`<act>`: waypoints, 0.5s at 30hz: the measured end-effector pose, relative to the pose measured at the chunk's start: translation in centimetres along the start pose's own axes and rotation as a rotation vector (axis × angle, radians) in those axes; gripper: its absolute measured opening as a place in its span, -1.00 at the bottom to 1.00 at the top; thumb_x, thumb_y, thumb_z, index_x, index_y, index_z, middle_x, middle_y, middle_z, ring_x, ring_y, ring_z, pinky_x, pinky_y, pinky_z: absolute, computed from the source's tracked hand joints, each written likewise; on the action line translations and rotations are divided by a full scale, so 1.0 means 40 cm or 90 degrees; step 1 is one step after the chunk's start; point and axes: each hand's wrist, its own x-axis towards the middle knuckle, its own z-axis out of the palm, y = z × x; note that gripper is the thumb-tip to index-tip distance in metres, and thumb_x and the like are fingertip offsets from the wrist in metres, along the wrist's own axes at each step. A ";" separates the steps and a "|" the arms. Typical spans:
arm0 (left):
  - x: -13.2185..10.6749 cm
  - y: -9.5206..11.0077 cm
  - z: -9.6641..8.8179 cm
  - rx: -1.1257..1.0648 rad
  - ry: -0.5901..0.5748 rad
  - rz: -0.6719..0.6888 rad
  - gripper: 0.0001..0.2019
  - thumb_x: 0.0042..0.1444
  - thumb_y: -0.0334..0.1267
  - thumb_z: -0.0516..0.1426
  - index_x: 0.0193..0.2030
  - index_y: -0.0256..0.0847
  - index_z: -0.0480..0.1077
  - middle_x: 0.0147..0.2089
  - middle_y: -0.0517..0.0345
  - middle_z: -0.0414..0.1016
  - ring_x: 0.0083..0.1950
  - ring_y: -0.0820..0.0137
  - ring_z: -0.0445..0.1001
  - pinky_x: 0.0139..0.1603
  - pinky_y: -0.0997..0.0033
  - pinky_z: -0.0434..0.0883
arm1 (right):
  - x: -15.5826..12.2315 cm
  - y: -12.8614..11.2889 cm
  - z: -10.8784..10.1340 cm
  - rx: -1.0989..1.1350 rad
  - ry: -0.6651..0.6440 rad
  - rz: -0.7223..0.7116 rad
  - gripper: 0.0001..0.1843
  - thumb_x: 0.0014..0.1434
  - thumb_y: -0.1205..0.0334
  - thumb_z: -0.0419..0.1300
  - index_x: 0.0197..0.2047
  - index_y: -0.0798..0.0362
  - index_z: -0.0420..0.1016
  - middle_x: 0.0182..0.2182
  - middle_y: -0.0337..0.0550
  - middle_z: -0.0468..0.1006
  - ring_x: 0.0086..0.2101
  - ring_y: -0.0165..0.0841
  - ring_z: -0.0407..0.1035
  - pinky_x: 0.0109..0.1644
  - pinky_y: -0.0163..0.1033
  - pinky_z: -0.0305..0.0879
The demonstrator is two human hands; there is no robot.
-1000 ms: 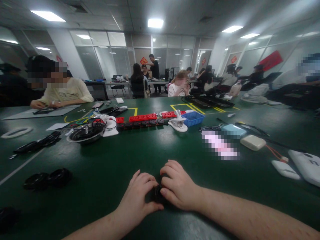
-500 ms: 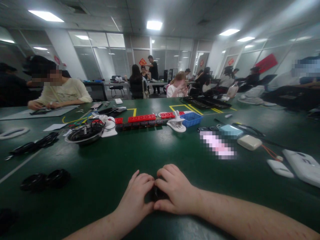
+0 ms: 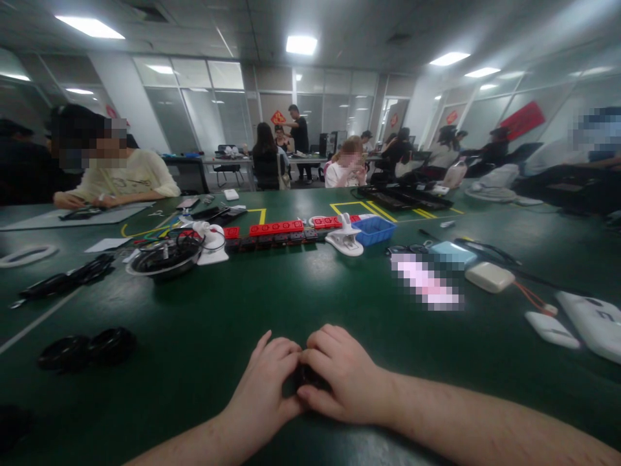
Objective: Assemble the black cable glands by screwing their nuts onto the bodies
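Observation:
Low in the middle of the head view, my left hand (image 3: 269, 378) and my right hand (image 3: 342, 375) meet around a small black object (image 3: 313, 378). Both sets of fingers curl over it from either side, and the thumbs come together on the near side. Most of the object is hidden, so its kind is unclear; a glossy dark part shows between fingers and thumbs. Off to the left on the green table (image 3: 204, 323) lie two round black bundles (image 3: 112, 345) that look like coiled cable.
Across the table are a metal bowl (image 3: 167, 262) of dark parts, a row of red and black blocks (image 3: 276, 228), a white clip stand (image 3: 345, 238) and a blue bin (image 3: 376, 230). A cream case (image 3: 490, 277) and white devices lie right. A person (image 3: 129, 171) sits opposite, left.
My right hand has come slightly lower, its thumb shifting left against my left thumb. The left hand has hardly moved, and the black object stays between them.

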 end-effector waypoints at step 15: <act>0.000 -0.011 -0.006 -0.008 -0.029 0.020 -0.73 -0.07 -0.16 0.19 -0.18 -0.10 0.38 -0.06 0.10 0.35 0.00 0.20 0.29 0.20 -0.13 -0.07 | -0.013 0.008 -0.001 0.023 -0.002 -0.009 -0.57 0.14 -0.08 -0.03 -0.20 0.13 0.37 -0.33 -0.05 0.35 -0.33 -0.29 0.18 -0.24 -0.15 0.16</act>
